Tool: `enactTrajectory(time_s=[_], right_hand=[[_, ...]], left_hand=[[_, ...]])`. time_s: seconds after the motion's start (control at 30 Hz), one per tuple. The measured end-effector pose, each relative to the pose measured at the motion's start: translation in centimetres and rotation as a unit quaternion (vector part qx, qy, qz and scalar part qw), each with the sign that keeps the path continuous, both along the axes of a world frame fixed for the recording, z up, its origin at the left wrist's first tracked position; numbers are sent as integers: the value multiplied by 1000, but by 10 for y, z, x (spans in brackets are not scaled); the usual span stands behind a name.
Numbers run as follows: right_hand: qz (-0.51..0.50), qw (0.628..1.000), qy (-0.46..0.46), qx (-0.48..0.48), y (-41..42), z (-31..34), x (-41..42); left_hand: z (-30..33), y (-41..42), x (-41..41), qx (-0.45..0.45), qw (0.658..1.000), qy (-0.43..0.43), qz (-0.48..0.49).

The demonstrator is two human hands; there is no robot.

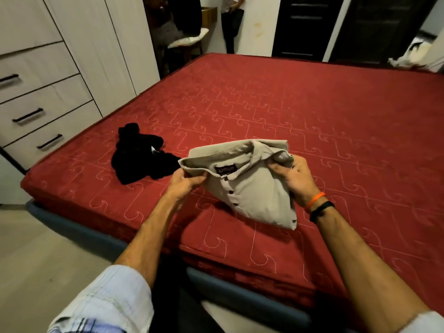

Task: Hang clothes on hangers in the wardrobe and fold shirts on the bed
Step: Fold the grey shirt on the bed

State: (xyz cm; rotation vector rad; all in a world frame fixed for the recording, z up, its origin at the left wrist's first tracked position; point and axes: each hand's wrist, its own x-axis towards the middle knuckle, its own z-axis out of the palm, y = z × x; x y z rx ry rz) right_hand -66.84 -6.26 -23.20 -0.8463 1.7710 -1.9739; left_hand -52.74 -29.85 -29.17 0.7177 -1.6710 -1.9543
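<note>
A beige buttoned shirt (pixel 249 188), folded into a compact bundle with its collar up, hangs just above the red mattress (pixel 312 121). My left hand (pixel 185 182) pinches its left shoulder edge near the collar. My right hand (pixel 295 179) grips the right shoulder edge; an orange band and a black band circle that wrist. The shirt's lower end touches or nearly touches the mattress. A crumpled black garment (pixel 139 157) lies on the mattress to the left of the shirt.
A white wardrobe with drawers (pixel 36 111) and tall doors stands left of the bed. A person in dark trousers (pixel 231 25) stands beyond the far bed edge near a chair with clothes (pixel 182 32). A white cloth (pixel 408 56) lies at the far right corner.
</note>
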Motion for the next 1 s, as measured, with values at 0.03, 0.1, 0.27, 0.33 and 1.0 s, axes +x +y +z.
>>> enactTrajectory(time_s=[0.03,0.1,0.27,0.33,1.0], right_hand=[[-12,999,-38,-10,5,-3,-2],[-34,997,-72,-5,14,-8,-4],[-47,986,-159,22,32,-9,-16],[-89,983,-151,62,34,-13,-23],[-263,826,35,498,63,-105,-9]], left_hand=[[5,5,0,2,1000,17,-9],[15,14,3,-1,999,41,-17],[36,38,-4,5,998,56,-16],[34,41,-16,-12,1000,-2,21],[-54,55,-35,-184,911,-368,-4]])
